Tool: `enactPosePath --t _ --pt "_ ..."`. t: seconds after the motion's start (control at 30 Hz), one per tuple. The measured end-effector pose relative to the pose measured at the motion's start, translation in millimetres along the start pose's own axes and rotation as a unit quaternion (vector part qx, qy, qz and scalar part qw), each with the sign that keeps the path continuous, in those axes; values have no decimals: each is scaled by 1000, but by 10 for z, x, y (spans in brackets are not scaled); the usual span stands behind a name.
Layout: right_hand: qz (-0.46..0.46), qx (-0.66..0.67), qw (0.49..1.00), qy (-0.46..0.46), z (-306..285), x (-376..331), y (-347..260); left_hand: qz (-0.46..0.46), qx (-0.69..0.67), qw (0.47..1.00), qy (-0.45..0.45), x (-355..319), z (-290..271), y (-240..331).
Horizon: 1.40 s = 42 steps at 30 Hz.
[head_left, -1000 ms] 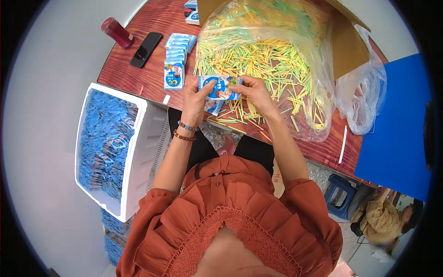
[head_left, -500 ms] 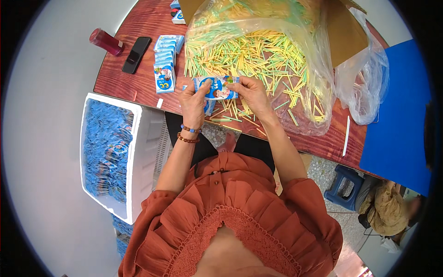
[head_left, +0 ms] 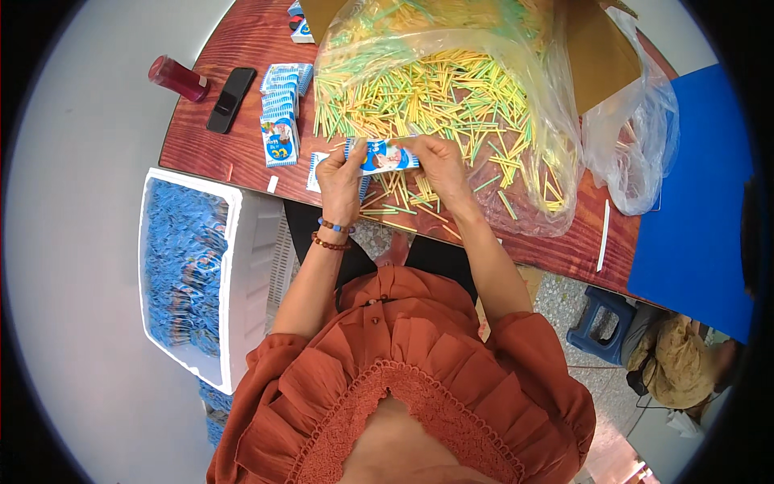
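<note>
Between my two hands is a small blue and white packet (head_left: 390, 158), held just above the near edge of the table. My left hand (head_left: 342, 182) pinches its left end with the thumb on top. At the right end, the fingers of my right hand (head_left: 443, 171) are closed on the packet. Another blue and white packet (head_left: 314, 172) lies on the table, partly hidden under my left hand. Thin yellow, green and orange sticks (head_left: 459, 93) spread in a heap just beyond my hands, and some lie loose below the packet.
Left of the heap sits an overlapping row of packets (head_left: 279, 139), with a black phone (head_left: 231, 99) and a red bottle (head_left: 178, 78) farther left. A white foam box (head_left: 231, 282) full of blue packets stands at the lower left. Clear plastic (head_left: 564, 161) surrounds the sticks; a cardboard flap (head_left: 605, 68) is behind.
The held packet has tipped and now shows a narrower face. My right fingers have shifted at its end. More of the packet beside my left hand shows. The whole view has shifted slightly.
</note>
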State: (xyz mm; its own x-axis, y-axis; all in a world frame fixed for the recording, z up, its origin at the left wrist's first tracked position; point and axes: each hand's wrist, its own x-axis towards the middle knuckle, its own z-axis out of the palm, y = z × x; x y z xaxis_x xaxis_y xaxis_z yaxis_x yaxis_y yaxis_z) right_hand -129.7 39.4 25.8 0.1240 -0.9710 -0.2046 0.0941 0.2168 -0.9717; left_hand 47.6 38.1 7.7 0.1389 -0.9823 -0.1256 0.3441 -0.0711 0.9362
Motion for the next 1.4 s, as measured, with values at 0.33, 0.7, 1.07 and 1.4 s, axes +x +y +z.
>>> enactPosePath --t 0.33,0.7,1.07,1.4 --pt "-349 -286 892 -38 -100 -128 -210 -106 -104 988 -33 -32 90 36" --pt "-297 -209 921 -140 -281 -22 -89 -74 -56 995 -48 -52 156 -34" --pt "-165 -508 794 289 -1970 620 -212 -76 -108 991 1 -28 -54 48" --pt "-149 -718 628 262 -1785 910 -92 -83 -114 990 -10 12 -60 -42"
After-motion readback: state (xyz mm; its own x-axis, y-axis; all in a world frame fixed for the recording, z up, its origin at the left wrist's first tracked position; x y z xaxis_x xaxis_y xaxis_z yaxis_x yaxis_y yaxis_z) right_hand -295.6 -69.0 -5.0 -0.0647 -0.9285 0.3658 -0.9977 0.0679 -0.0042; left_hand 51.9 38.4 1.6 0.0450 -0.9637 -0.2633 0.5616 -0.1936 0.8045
